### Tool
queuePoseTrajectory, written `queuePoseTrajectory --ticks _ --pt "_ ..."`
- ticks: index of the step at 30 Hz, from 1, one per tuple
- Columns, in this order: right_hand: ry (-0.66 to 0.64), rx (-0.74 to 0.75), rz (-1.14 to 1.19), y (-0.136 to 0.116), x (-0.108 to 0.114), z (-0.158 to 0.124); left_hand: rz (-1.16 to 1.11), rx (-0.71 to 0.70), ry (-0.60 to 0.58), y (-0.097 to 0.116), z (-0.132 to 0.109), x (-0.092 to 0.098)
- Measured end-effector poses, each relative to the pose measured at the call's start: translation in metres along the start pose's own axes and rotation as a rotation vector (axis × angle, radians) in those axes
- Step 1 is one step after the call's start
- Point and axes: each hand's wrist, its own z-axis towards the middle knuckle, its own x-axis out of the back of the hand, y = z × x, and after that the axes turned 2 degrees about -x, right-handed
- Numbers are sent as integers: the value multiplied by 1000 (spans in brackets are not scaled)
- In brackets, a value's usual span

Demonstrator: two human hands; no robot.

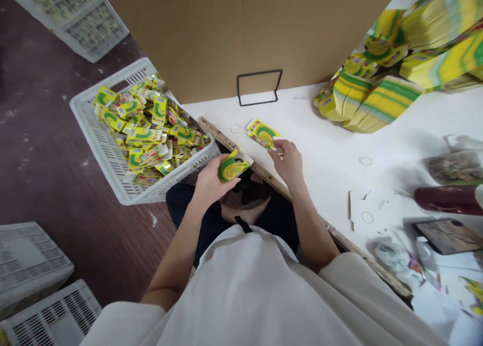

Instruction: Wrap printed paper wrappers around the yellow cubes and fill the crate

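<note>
My left hand (213, 181) is closed around a small yellow-green carton (231, 168) whose end flaps stand open. It is held over the table's wooden edge, close to the white basket. In my right hand (288, 160), thumb and fingers pinch the corner of another small yellow carton (263, 134), which is on or just above the white tabletop. A white plastic basket (124, 197) on my left is heaped with similar small cartons (143, 130).
Bundles of flat yellow-green cartons (381, 102) stand at the back right. A large cardboard box (241, 39) rises behind a black wire frame (259, 88). A phone (451, 235) and dark red cylinder (439, 200) lie right. White crates (30, 260) stand on the floor.
</note>
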Motion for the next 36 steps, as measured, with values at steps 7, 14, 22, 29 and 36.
queuePoseTrajectory --ticks 7,14,22,29,36 --pt "-527 282 341 -24 -7 -25 2 -45 13 6 -5 -10" --pt "-445 405 115 -36 -20 -39 -6 -2 -9 11 -5 -8" --pt "-601 532 125 -31 -1 -27 -50 -3 -128 8 -8 -1" --pt "-412 457 207 -31 -18 -42 56 -4 -49 17 -3 -1" --pt "-357 396 268 -32 -31 -48 5 -2 -31 14 -6 -9"
